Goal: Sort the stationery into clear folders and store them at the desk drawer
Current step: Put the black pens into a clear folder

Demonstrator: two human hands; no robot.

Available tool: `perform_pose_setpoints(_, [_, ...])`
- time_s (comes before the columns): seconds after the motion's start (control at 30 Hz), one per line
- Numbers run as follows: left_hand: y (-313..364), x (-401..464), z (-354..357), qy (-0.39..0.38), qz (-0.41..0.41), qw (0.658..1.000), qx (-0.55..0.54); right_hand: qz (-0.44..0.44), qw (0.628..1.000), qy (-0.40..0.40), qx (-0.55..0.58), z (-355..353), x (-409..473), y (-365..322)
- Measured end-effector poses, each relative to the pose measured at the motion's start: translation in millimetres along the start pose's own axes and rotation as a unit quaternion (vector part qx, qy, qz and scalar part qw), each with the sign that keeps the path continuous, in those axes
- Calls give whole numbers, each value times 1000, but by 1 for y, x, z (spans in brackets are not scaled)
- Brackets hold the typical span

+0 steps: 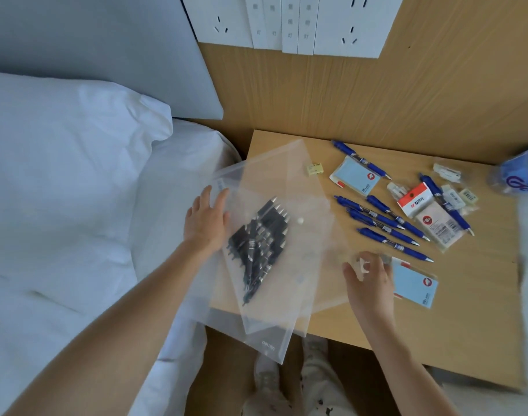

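left hand (207, 219) flat on folder (274, 241), steadying it, black pens (258, 244) inside | right hand (367, 279) blurred, pinching small clear item, likely next in | blue pens (385, 220) beyond right hand on table (466, 340)

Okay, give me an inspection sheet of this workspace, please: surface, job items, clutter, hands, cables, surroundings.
Surface: wooden bedside table.
Job's things: clear folders overlapping, black pens inside; blue pens and sticky-note packs loose.
Clutter: small erasers, a blurred blue-and-white object at the right edge.
Hands: left hand flat on a folder edge; right hand blurred, pinching something small and white.
Cables: nothing seen.
Surroundings: pillow, wall sockets.
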State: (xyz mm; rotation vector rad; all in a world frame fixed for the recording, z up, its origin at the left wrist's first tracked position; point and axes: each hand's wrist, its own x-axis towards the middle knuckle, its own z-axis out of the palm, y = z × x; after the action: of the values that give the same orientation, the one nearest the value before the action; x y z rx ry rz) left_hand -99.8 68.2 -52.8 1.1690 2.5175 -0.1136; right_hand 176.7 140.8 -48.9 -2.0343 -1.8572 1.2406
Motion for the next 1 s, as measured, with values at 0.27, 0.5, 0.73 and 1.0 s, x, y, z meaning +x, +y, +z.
perform_pose_setpoints(0.27, [3, 66, -19, -17, 71, 996, -46, 140, 979, -61, 134, -2, -4, 18])
perform_pose_setpoints(0.5, [8, 78, -23, 22, 54, 994, -94, 170, 922, -71, 340, 0, -17, 29])
perform_pose_setpoints(0.73, [-9, 55, -42, 97, 85, 973, -191, 129, 902, -24, 412, -19, -11, 10])
perform_pose_setpoints(1.0, [-23, 10, -66, 56, 41, 918, -390, -7, 893, 32, 449, -90, 25, -59])
